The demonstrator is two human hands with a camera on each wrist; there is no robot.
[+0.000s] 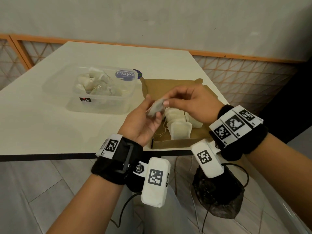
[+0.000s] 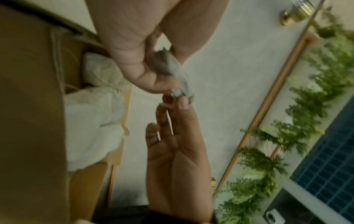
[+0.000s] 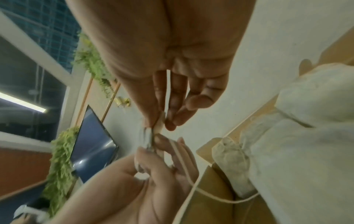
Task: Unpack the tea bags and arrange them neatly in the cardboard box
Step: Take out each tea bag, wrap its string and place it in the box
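At frame centre, above the cardboard box (image 1: 177,143), the left hand (image 1: 143,125) and right hand (image 1: 190,103) both pinch a grey wrapper (image 1: 156,109), seemingly mid-unwrapping; next likely calls for pulling it apart.

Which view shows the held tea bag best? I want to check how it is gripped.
The left wrist view: the grey tea bag fills mid-frame, pinched between the left hand and right hand. The head view shows it small and half covered by fingers. The right wrist view shows only a thin edge.
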